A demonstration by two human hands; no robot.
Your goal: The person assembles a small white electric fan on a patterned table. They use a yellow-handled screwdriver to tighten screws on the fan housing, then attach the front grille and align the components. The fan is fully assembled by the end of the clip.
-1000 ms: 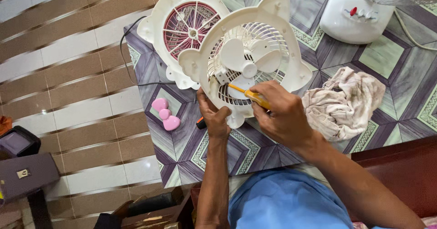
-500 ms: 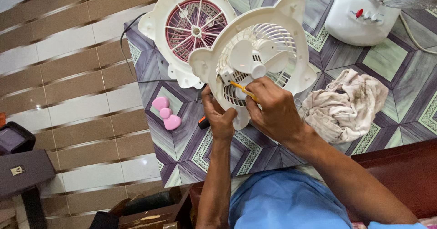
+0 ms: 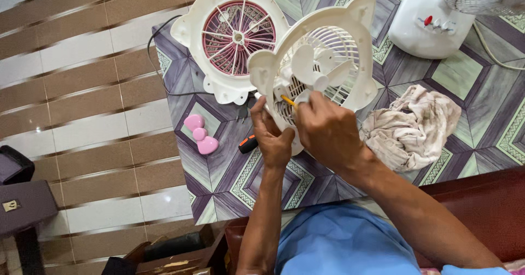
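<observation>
A cream plastic fan housing (image 3: 350,18) with white blades stands tilted on the patterned table (image 3: 219,182). My left hand (image 3: 273,138) grips its lower rim. My right hand (image 3: 327,133) is closed on a yellow-handled screwdriver (image 3: 288,100) whose tip points into the housing beside the blades. Behind it lies the fan's other cover (image 3: 229,34), cream with a pink grille, flat on the table.
A pink bow-shaped piece (image 3: 199,134) and an orange-and-black tool (image 3: 248,143) lie left of my hands. A crumpled beige rag (image 3: 413,127) sits to the right. A white fan base (image 3: 429,21) stands at the far right. A black cable (image 3: 158,72) runs off the table's left edge.
The housing has been tipped more upright and turned. My right hand has moved up and left with the screwdriver, closer to the blades. My left hand followed the rim.
</observation>
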